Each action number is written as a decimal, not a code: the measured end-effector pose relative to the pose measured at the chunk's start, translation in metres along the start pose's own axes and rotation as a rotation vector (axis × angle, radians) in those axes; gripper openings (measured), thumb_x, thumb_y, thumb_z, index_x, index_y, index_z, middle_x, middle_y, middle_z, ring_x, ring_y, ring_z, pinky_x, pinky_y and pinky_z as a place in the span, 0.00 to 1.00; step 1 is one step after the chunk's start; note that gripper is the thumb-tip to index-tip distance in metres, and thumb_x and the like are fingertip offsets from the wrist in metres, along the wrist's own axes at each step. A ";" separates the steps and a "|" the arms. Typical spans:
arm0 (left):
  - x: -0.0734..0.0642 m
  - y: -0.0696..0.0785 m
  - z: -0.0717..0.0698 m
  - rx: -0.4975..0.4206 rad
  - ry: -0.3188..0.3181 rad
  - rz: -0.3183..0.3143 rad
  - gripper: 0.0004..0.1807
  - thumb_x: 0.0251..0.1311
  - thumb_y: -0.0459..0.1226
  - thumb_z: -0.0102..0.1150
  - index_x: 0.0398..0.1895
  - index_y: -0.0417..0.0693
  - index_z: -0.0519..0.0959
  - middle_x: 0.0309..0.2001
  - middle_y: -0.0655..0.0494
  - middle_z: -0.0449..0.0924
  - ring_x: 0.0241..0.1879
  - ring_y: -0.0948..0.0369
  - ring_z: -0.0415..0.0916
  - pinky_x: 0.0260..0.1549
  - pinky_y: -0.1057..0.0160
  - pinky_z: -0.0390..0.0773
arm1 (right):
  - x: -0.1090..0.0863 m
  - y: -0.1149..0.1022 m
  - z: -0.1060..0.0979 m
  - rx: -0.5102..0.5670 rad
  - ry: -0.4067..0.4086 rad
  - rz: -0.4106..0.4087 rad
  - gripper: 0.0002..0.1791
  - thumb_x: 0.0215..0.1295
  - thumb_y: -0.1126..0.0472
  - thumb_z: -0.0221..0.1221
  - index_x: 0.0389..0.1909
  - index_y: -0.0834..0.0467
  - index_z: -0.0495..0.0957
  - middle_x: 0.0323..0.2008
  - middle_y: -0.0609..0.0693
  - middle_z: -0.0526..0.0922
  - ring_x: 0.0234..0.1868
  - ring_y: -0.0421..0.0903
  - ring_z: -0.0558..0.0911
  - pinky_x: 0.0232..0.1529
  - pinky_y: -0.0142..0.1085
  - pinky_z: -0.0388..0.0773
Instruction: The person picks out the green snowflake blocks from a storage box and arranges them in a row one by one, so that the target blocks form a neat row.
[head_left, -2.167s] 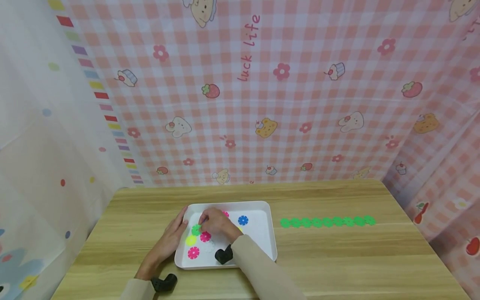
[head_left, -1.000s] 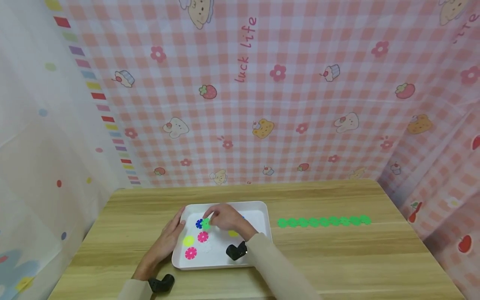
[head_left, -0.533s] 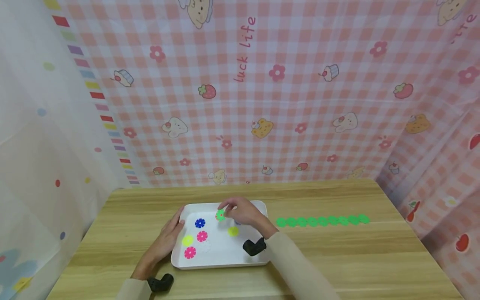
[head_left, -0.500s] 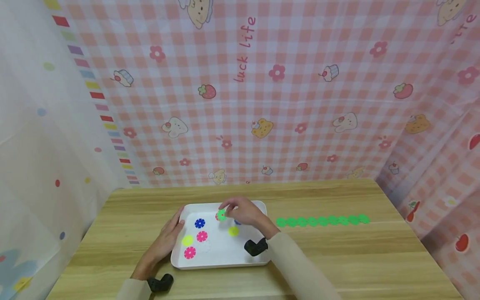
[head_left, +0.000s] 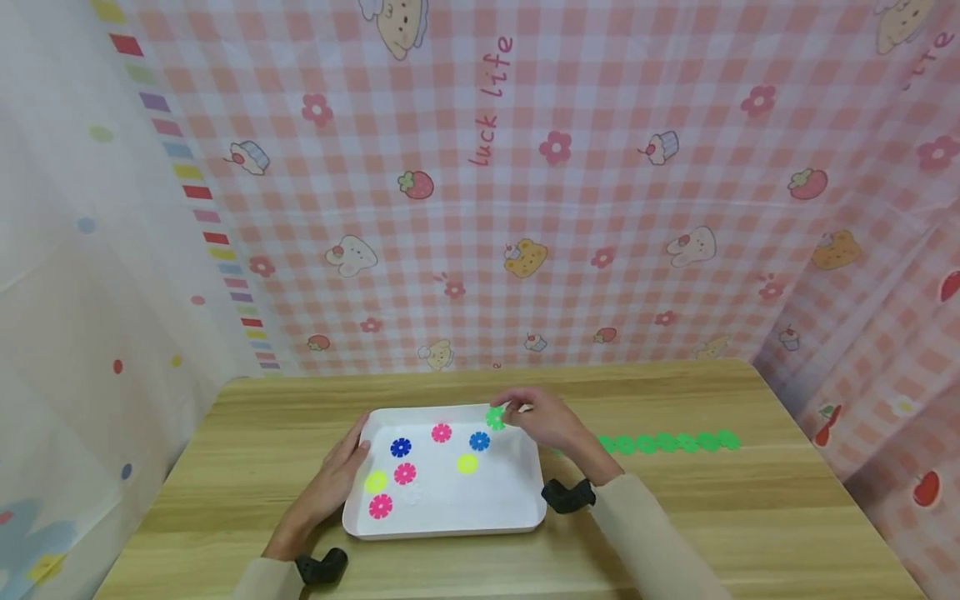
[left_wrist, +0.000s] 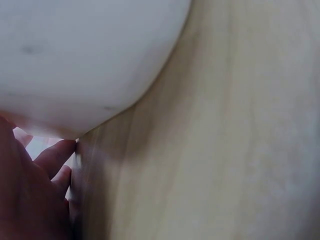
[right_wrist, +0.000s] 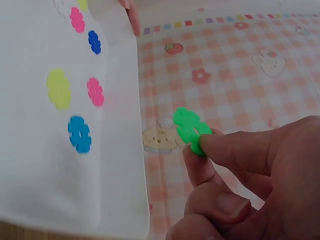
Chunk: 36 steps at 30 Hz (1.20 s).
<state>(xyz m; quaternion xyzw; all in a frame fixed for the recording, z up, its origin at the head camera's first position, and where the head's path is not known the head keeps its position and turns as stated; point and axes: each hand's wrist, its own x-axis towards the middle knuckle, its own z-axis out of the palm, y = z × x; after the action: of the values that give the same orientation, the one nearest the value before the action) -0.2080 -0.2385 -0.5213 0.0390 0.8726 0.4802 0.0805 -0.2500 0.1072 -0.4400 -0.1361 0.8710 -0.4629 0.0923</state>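
Observation:
My right hand pinches a green notched plastic disc, a snowflake-shaped building piece, between thumb and fingertips. In the head view it is over the back right corner of a white tray. My left hand rests along the tray's left side with fairly straight fingers at the rim. Similar discs lie in the tray: a dark blue one, a light blue one, a yellow one and several pink ones, such as the pink disc. A pale, nearly white disc blends into the tray floor.
To the tray's right, a row of green discs lies on the wooden table, its left end partly hidden by my right hand and wrist. A checked curtain hangs behind the table. Black wrist mounts sit on both wrists.
My right hand has picked the green disc from the tray's left part and carried it rightward to the back right corner, uncovering a pink and a light blue disc. My left hand stays at the rim.

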 end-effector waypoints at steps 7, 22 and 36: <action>0.000 0.000 0.000 -0.009 -0.005 -0.015 0.32 0.79 0.52 0.28 0.81 0.58 0.39 0.80 0.47 0.37 0.78 0.42 0.32 0.70 0.32 0.32 | -0.016 0.022 -0.030 0.073 0.047 0.022 0.12 0.69 0.64 0.56 0.48 0.54 0.84 0.45 0.49 0.83 0.45 0.46 0.79 0.42 0.39 0.76; 0.000 -0.001 -0.001 -0.014 0.001 0.011 0.32 0.79 0.51 0.28 0.81 0.56 0.40 0.80 0.47 0.38 0.78 0.43 0.33 0.70 0.33 0.33 | -0.061 0.074 -0.101 0.126 0.174 0.168 0.17 0.75 0.57 0.53 0.60 0.59 0.76 0.45 0.55 0.76 0.26 0.41 0.68 0.24 0.34 0.67; 0.000 -0.002 0.000 -0.010 0.013 0.010 0.32 0.79 0.51 0.30 0.81 0.56 0.41 0.80 0.48 0.39 0.78 0.43 0.33 0.70 0.33 0.33 | -0.102 0.123 -0.165 0.021 0.293 0.289 0.25 0.76 0.51 0.50 0.67 0.61 0.70 0.46 0.56 0.79 0.30 0.44 0.72 0.27 0.36 0.72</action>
<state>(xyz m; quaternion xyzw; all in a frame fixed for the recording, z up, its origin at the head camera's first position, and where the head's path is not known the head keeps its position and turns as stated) -0.2083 -0.2400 -0.5233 0.0399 0.8705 0.4851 0.0723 -0.2196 0.3348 -0.4475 0.0600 0.8808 -0.4687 0.0317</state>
